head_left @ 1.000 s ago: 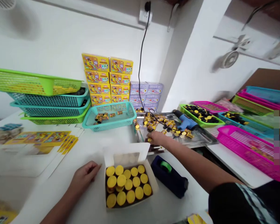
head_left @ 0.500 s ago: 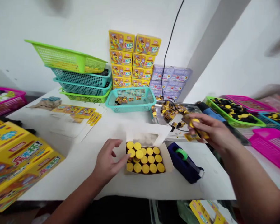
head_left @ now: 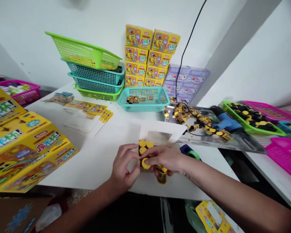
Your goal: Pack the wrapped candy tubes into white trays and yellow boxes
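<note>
An opened white-lined carton (head_left: 177,127) stands on the table with its lid raised, and small cylinders with yellow caps (head_left: 142,143) are packed upright in it. My right hand (head_left: 168,158) reaches over the carton, fingers closed on yellow-capped cylinders. One cylinder (head_left: 145,163) is pinched at its fingertips. Another cylinder (head_left: 162,177), with a printed label, hangs under the palm. The forearm and hand hide much of the carton's contents. At the carton's left side, my left hand (head_left: 123,166) holds nothing, its fingers bent and thumb apart, fingertips close to the right hand's.
Behind are a turquoise basket (head_left: 143,108) and stacked yellow boxes (head_left: 138,37). A metal tray (head_left: 247,142) at right holds loose cylinders and a blue tool (head_left: 225,122). The tape dispenser (head_left: 184,149) is partly covered by my right arm. Large yellow cartons (head_left: 38,142) stand left.
My right hand has come left from beside the tray to over the carton, carrying cylinders. My left hand stays by the carton's left side. The camera view has shifted slightly.
</note>
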{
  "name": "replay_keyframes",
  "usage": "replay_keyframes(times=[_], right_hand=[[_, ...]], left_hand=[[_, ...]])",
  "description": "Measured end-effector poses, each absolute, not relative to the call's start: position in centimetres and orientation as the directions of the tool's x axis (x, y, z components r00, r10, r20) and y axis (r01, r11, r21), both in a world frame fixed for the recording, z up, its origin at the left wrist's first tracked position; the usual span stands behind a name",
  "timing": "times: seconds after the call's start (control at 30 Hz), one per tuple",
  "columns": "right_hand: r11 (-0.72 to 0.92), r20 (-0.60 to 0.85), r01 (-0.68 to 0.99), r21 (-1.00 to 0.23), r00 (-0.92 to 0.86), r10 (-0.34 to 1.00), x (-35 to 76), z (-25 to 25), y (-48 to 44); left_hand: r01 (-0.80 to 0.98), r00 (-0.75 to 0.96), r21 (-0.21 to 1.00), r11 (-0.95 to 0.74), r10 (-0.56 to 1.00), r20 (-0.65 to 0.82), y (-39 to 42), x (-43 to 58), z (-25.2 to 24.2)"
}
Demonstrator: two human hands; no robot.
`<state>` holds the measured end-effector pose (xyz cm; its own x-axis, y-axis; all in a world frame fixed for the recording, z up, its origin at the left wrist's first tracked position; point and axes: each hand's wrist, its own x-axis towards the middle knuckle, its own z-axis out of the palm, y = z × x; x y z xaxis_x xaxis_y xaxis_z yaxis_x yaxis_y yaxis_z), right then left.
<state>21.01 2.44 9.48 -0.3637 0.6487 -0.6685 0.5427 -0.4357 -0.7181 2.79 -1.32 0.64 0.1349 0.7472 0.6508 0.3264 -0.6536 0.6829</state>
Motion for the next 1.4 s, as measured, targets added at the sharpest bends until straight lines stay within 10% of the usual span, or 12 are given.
replay_keyframes(times=[0.33,0.57,0.93,1.13,1.4], right_hand=[[-0.499,-0.529,0.177,-0.848,-0.297,0.795,23.3,9.0,1.3],[-0.328,-0.317,-0.109,-0.938,-0.111,0.942,23.3,7.8,0.2],[-0.146,-0.123,-0.564,-0.813,-0.079,0.989,21.5,7.6,-1.2],[0.011,-0.059,-0.397,-0.918,0.164,0.985,22.3,6.8,-0.9],[0.004,0.024,0.117,-0.993,0.164,0.986,25.0,4.3,-0.1]], left_hand=[[0.459,0.347,0.433,-0.776,0.605,0.716,-1.2,2.9,1.2],[0.561,0.638,0.220,-0.798,0.586,0.500,-0.9,3.4,1.2],[0.415,0.371,0.509,-0.754,0.651,0.662,-0.5,4.5,4.6],[0.327,0.348,0.756,-0.567,0.816,0.461,0.0,4.9,5.3],[0.608,0.697,0.288,-0.740,0.671,0.252,0.8,5.8,5.0]])
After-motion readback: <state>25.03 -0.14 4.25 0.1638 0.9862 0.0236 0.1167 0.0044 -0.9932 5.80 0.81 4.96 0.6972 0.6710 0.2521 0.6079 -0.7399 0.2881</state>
